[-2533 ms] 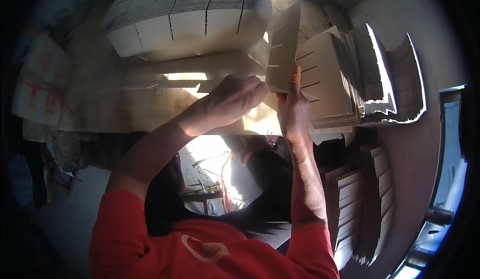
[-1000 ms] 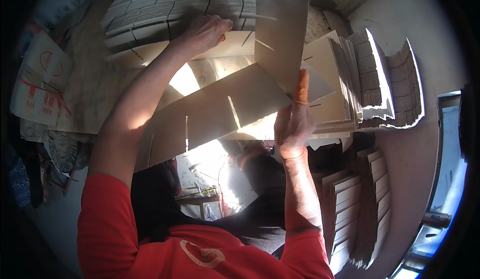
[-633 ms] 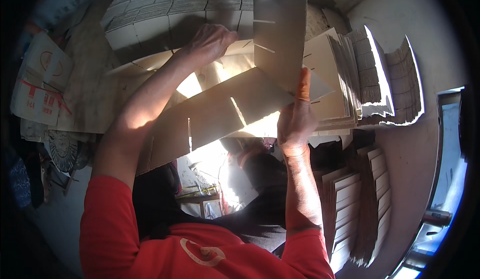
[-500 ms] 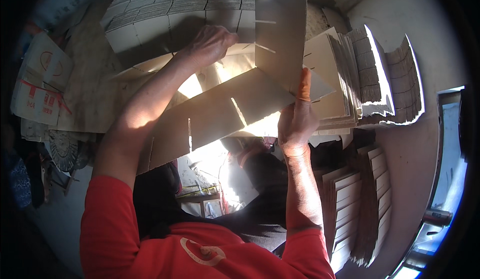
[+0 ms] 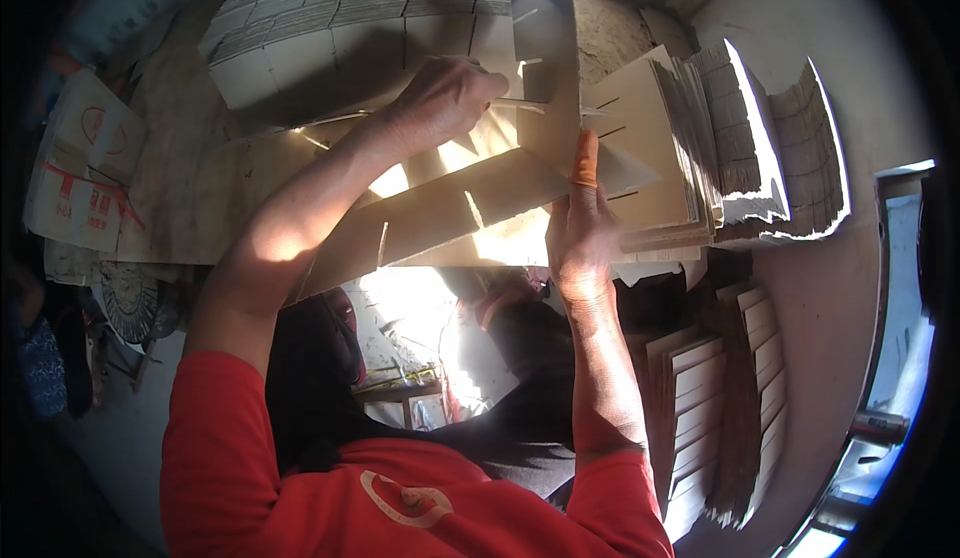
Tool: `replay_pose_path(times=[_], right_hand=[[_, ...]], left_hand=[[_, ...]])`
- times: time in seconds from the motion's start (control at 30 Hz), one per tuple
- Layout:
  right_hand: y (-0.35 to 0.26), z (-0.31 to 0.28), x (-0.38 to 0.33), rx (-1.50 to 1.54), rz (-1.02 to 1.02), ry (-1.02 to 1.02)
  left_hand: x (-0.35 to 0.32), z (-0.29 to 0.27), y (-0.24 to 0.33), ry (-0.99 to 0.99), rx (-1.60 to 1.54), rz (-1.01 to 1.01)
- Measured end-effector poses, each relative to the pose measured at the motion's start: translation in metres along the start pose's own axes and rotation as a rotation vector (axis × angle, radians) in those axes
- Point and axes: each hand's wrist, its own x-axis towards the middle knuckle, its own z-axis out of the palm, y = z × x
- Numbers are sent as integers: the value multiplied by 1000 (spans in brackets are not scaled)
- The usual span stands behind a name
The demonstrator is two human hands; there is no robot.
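Note:
My right hand (image 5: 583, 243) is closed on slotted cardboard strips where two of them meet, its thumb in an orange cover on top. One slotted strip (image 5: 548, 73) rises away from me, tilted nearly edge-on. Another slotted strip (image 5: 430, 213) slants down to the left, beneath my left forearm. My left hand (image 5: 450, 103) is closed, its fingertips at a thin cardboard strip (image 5: 520, 105) that runs behind the hand toward the upright strip. Part of that strip is hidden by my hand and wrist.
A long stack of cardboard strips (image 5: 370, 48) lies at the back of the board-topped table (image 5: 165, 148). Slotted sheets (image 5: 640, 148) and upright bundles (image 5: 740, 148) stand on the right. More stacks (image 5: 695, 418) sit lower right. A printed white carton (image 5: 85, 158) is at the far left.
My left hand has shifted right, closer to the upright strip. My right hand and the joined strips have moved slightly left and away; the upright strip has turned more edge-on.

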Motion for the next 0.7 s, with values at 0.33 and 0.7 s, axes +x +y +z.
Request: replay_pose_path(times=[0.33, 0.7], right_hand=[[10, 11, -8, -35, -49, 62], [14, 24, -14, 523, 69, 9]], left_hand=[[20, -53, 11, -220, -408, -343], [22, -1, -98, -169, 644, -262]])
